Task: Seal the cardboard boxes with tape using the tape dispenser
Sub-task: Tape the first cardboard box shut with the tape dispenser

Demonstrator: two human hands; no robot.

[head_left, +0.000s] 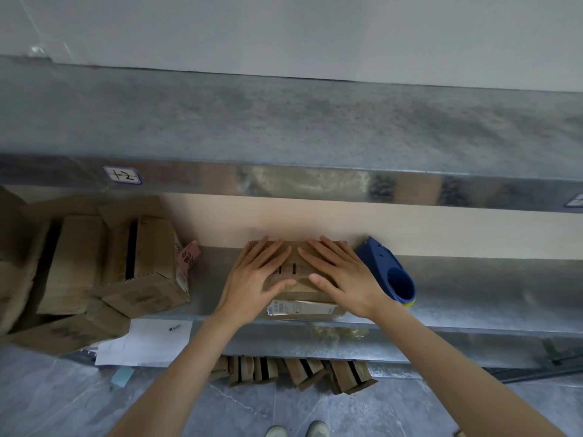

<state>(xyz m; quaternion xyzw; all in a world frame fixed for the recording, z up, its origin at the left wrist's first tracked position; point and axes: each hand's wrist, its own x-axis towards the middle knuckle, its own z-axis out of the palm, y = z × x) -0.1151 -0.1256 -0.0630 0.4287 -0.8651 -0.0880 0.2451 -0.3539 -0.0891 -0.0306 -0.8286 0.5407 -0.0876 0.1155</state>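
**Both hands flat on box top**

The dull galvanised steel shelf [473, 291] carries a heap of open corrugated boxes [138, 266] at its left. The rectangular cardboard box [295, 263] sits at centre. The left hand [252, 279] and right hand [344, 275] press on its top, fingers straight, grasping nothing. The blue plastic tape dispenser [388, 272] lies just beside the box, on its right.
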